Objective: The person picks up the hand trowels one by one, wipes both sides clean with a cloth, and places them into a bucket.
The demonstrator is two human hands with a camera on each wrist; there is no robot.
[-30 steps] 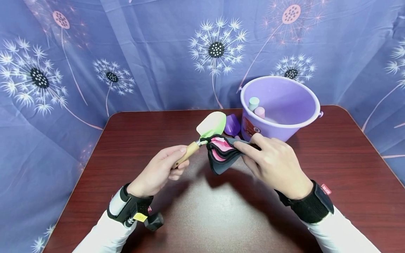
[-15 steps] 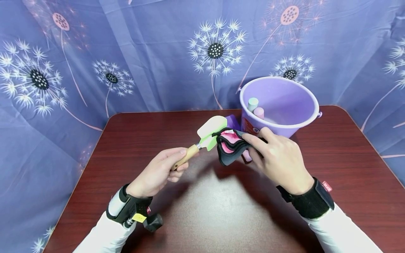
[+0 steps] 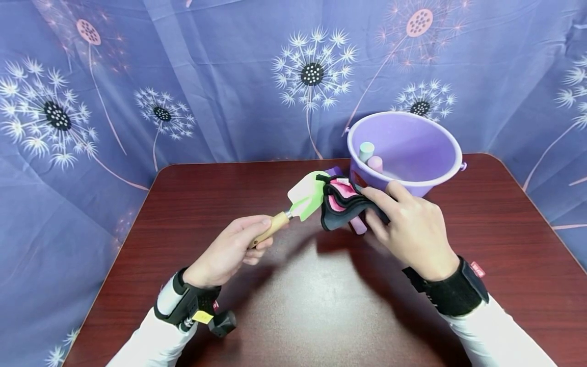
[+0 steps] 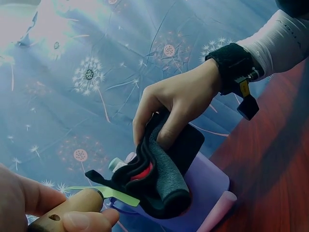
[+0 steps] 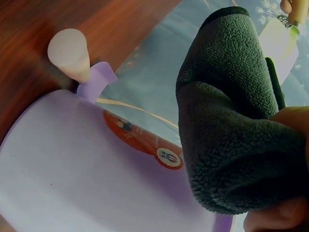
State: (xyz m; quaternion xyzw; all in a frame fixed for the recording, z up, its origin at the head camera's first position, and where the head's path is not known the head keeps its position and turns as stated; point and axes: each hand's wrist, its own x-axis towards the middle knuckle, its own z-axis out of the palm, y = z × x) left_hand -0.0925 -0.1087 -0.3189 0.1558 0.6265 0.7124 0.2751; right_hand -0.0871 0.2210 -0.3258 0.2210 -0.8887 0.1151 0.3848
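My left hand (image 3: 231,250) grips the light wooden handle of a small trowel (image 3: 308,196). The trowel's blade is green and whitish, pointing up and away. My right hand (image 3: 415,229) pinches a folded cloth (image 3: 338,211), grey and pink with black edging. In the head view the cloth's upper left corner overlaps the blade's right edge; whether they touch I cannot tell. The cloth's fuzzy dark face fills the middle of the right wrist view (image 5: 227,111). Behind the cloth lies a purple toy shovel (image 3: 358,226), mostly covered, its pinkish handle end showing.
A purple bucket (image 3: 417,148) stands at the back right, beyond my right hand. Two pastel handle ends, mint (image 3: 366,151) and pink (image 3: 375,163), show inside it. A blue dandelion-print curtain (image 3: 229,76) hangs behind the dark red table (image 3: 202,193).
My right hand has drawn the cloth right and slightly away, off the trowel's neck, so more of the blade shows. The blade has dipped slightly; my left hand has barely moved.
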